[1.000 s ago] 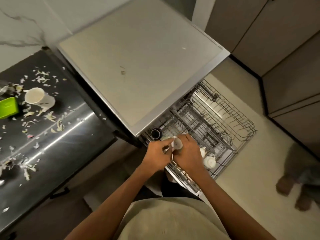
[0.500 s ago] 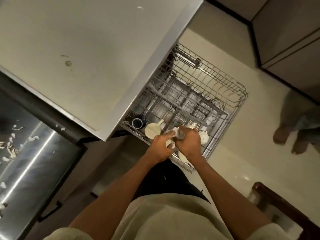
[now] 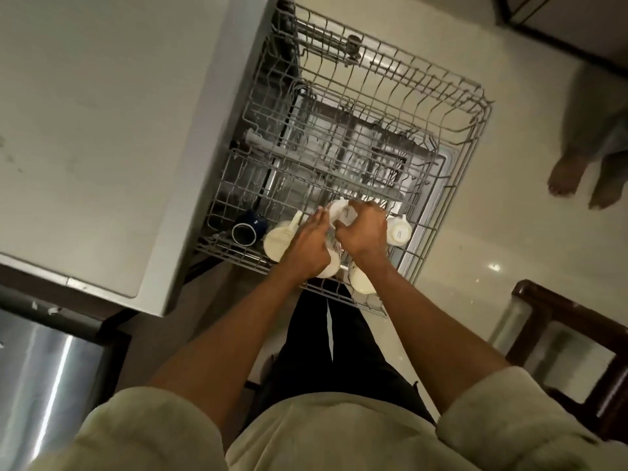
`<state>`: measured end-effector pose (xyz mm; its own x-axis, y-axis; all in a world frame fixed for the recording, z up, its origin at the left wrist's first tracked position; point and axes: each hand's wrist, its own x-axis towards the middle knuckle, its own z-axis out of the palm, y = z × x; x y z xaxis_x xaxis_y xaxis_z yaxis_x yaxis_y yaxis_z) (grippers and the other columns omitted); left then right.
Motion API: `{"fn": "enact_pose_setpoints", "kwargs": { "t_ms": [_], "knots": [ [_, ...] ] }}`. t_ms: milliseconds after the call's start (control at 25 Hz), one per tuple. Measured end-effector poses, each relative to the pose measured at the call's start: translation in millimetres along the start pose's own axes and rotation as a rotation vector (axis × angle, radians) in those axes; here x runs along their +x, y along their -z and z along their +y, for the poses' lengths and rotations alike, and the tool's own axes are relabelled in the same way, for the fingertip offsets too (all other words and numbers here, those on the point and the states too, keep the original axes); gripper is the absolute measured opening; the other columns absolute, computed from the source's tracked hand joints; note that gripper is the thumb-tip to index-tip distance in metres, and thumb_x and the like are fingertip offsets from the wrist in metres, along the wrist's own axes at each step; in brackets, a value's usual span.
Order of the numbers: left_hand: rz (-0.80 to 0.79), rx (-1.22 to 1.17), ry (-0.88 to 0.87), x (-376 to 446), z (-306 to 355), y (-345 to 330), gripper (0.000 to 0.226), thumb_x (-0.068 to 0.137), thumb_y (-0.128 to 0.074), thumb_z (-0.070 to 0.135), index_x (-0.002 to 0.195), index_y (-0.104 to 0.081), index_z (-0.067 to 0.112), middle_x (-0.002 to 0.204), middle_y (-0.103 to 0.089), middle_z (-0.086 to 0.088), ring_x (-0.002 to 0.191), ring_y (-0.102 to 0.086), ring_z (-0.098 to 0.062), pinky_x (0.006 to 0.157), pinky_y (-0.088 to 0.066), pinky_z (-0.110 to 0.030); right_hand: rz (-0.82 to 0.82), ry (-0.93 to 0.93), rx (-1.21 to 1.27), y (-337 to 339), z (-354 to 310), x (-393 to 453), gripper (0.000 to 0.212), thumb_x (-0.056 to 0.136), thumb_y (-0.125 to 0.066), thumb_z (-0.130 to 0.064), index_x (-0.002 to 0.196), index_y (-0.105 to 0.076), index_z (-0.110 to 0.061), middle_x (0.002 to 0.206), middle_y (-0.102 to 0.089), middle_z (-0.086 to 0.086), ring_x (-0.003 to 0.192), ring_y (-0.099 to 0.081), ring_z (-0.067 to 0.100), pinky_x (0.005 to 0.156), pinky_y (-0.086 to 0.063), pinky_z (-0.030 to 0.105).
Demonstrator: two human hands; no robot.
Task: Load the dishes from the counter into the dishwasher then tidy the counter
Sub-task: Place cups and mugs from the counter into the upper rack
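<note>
Now seating white cup into upper rack, front row. Right hand curled round it, left hand fingers straight, steadying. Risk: clipping neighbouring cream mugs; tight spacing, could chip or tip over.

Pulled-out grey wire dishwasher rack: far half bare tines, open from above. Near edge crowded: dark blue mug, cream cups, white handled mug. Pale countertop slab overhangs the rack's left side.
</note>
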<state>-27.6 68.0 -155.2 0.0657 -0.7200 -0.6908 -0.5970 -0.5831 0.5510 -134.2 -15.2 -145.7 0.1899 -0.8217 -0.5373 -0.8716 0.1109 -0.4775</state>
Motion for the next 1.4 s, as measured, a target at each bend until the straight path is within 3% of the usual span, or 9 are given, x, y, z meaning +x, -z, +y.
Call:
{"fn": "enact_pose_setpoints", "kwargs": {
  "t_ms": [240, 600, 800, 1000, 1200, 1400],
  "knots": [
    [-0.049, 0.203, 0.006, 26.8, -16.7, -2.3, 0.085, 0.09, -0.047, 0.0, 0.158, 0.002, 0.012, 0.166, 0.006, -0.005, 0.153, 0.007, -0.017, 0.125, -0.005, -0.04, 0.05, -0.047, -0.071, -21.1, 2.3, 15.4, 0.05, 0.08, -0.079, -0.029, 0.126, -0.067, -0.013, 0.114, -0.063, 0.012, 0.102, -0.061, 0.028, 0.079, -0.045, 0.028],
    [-0.027, 0.176, 0.006, 37.9, -20.5, 1.3, 0.082, 0.093, -0.047, 0.003, 0.158, 0.002, 0.013, 0.166, 0.005, -0.004, 0.153, 0.005, -0.017, 0.125, -0.004, -0.038, 0.199, 0.026, -0.052, -32.0, 4.1, 16.5, 0.048, 0.079, -0.072, -0.03, 0.122, -0.066, -0.01, 0.108, -0.059, 0.012, 0.099, -0.058, 0.028, 0.077, -0.051, 0.034],
    [-0.019, 0.061, -0.056, 39.0, -19.8, 2.5, 0.075, 0.095, -0.045, 0.003, 0.159, -0.006, 0.012, 0.166, -0.008, -0.006, 0.153, -0.006, -0.017, 0.124, -0.014, -0.04, 0.166, 0.005, -0.087, -31.3, 2.2, 27.5, 0.046, 0.083, -0.074, -0.032, 0.123, -0.064, -0.009, 0.109, -0.06, 0.011, 0.102, -0.056, 0.026, 0.078, -0.042, 0.028],
    [0.085, -0.109, -0.056, 35.4, -13.0, 3.4, 0.065, 0.095, -0.05, 0.004, 0.155, -0.025, 0.007, 0.16, -0.03, -0.01, 0.148, -0.027, -0.021, 0.121, -0.026, -0.035, 0.234, 0.041, -0.08, -37.1, 1.3, 20.2, 0.04, 0.085, -0.07, -0.036, 0.112, -0.067, -0.006, 0.103, -0.062, 0.012, 0.097, -0.059, 0.028, 0.076, -0.049, 0.034],
    [0.079, -0.105, -0.065, 27.4, -9.5, 4.3, 0.064, 0.092, -0.047, -0.005, 0.153, -0.031, 0.007, 0.16, -0.029, -0.008, 0.149, -0.025, -0.017, 0.12, -0.024, -0.028, 0.208, 0.034, -0.04, -44.1, 10.2, 10.3, 0.039, 0.082, -0.074, -0.026, 0.113, -0.068, -0.004, 0.104, -0.062, 0.015, 0.097, -0.06, 0.031, 0.077, -0.053, 0.038],
    [0.042, -0.142, -0.003, 31.6, -6.8, 6.8, 0.067, 0.089, -0.047, -0.005, 0.153, -0.031, 0.005, 0.158, -0.032, -0.013, 0.147, -0.03, -0.021, 0.117, -0.025, -0.022, 0.137, -0.014, -0.081, -48.2, 9.3, 25.0, 0.034, 0.088, -0.067, -0.033, 0.107, -0.067, -0.005, 0.102, -0.062, 0.013, 0.095, -0.058, 0.029, 0.073, -0.046, 0.033]
  ]
}}
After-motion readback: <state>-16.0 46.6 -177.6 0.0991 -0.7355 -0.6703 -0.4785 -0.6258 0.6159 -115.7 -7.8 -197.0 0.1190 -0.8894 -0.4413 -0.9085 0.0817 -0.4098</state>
